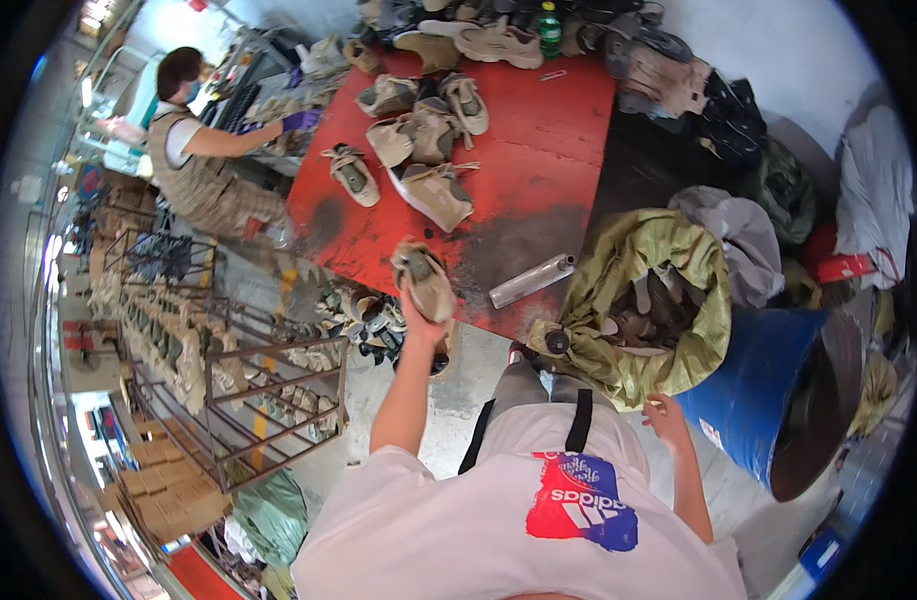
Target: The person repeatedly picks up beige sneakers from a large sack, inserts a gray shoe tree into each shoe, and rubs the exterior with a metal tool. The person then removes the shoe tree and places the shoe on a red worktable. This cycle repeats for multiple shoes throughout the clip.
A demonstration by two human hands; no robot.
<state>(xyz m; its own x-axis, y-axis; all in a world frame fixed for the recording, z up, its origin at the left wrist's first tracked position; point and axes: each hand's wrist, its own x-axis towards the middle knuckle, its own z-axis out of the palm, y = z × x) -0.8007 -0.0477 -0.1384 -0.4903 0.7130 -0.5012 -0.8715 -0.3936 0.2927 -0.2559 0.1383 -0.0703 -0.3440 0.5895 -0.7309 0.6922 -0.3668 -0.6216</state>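
Observation:
My left hand [416,322] is closed around a beige shoe [430,288], held up at the near left edge of the red table [548,140]. My right hand [665,418] hangs low beside the sack, its fingers loosely bent and apart, with nothing visible in it. Several similar beige shoes [433,135] lie in a loose group on the table, some tipped over. A silvery metal tube [531,281] rests near the table's front right corner. To its right, an olive-yellow sack [713,290] stands open with dark shoe-shaped pieces [653,310] inside.
A blue barrel [748,370] lies tilted beyond my right hand. More shoes [498,42] and a green bottle [549,32] line the table's far edge. At left stand a metal rack [278,410] of shoes and a co-worker [203,150] with purple gloves. Footwear [373,320] is piled below the table edge.

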